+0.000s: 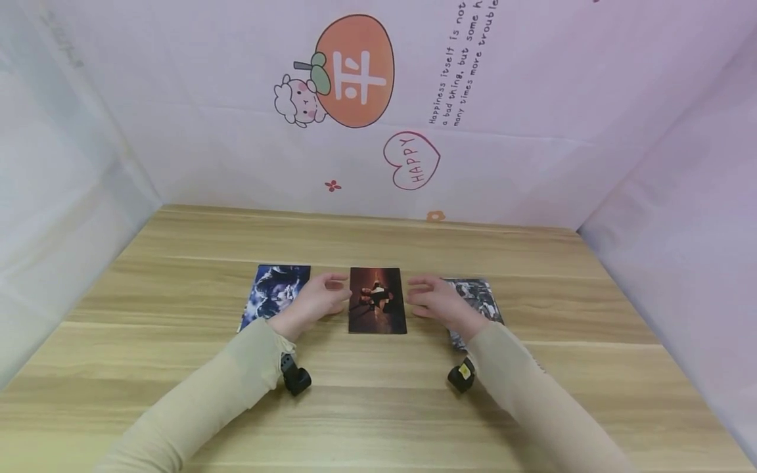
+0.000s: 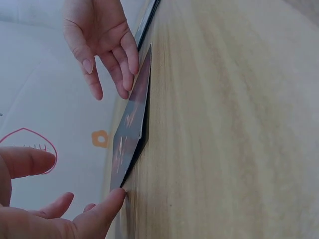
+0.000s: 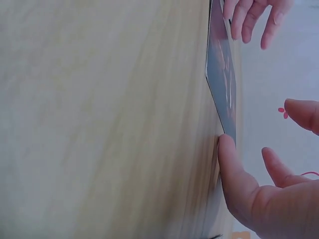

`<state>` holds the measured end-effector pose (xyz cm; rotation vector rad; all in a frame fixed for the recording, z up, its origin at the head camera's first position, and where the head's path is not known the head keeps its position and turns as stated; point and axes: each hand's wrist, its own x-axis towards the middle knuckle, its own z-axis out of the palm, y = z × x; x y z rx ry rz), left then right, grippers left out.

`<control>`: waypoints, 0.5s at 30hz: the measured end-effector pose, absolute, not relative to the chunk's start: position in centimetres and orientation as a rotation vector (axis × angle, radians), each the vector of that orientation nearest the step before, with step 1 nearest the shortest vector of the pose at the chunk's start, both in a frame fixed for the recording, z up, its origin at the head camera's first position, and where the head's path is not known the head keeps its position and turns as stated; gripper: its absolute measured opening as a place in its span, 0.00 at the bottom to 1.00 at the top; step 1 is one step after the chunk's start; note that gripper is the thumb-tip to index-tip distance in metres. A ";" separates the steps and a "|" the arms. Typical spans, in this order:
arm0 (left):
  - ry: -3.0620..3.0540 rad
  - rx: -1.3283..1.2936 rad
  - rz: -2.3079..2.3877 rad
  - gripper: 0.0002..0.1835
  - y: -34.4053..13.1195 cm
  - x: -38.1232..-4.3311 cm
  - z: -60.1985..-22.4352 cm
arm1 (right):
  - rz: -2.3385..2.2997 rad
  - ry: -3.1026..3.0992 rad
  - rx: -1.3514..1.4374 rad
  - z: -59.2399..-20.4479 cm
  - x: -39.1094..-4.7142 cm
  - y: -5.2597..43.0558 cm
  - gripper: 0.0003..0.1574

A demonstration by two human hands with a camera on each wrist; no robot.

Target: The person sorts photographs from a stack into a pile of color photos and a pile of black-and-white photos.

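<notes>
A dark reddish-brown photo print (image 1: pixel 378 301) with a figure on it lies in the middle of the wooden table. My left hand (image 1: pixel 322 297) is at its left edge, fingers loosely bent and spread; in the left wrist view one fingertip (image 2: pixel 117 193) is right at the print's corner. Off the right edge, my right hand (image 1: pixel 436 301) faces it with parted fingers, and a fingertip (image 3: pixel 227 140) meets the print's near end in the right wrist view. Neither hand grips anything. The print (image 2: pixel 130 122) looks slightly raised from the wood along one edge in the left wrist view.
Blue-and-white picture prints (image 1: pixel 273 292) lie on the left, partly behind the left hand. Grey-toned prints (image 1: pixel 478 297) lie on the right, partly covered by the right hand and sleeve. A printed cloth backdrop (image 1: pixel 236 157) rises behind the table (image 1: pixel 378 407), with cloth at both sides.
</notes>
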<state>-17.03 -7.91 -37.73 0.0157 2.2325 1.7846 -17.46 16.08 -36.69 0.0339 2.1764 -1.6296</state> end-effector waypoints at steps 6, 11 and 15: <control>2.205 0.006 1.807 0.24 -7.7 -17.1 -37.8 | -1.580 2.203 0.033 -36.3 -17.5 15.5 0.33; 2.195 -0.012 1.796 0.25 -7.3 -17.1 -37.5 | -1.603 2.186 0.031 -36.4 -17.6 15.1 0.33; 2.190 -0.018 1.792 0.25 -7.1 -17.1 -37.4 | -1.635 2.160 0.029 -36.6 -17.7 15.1 0.33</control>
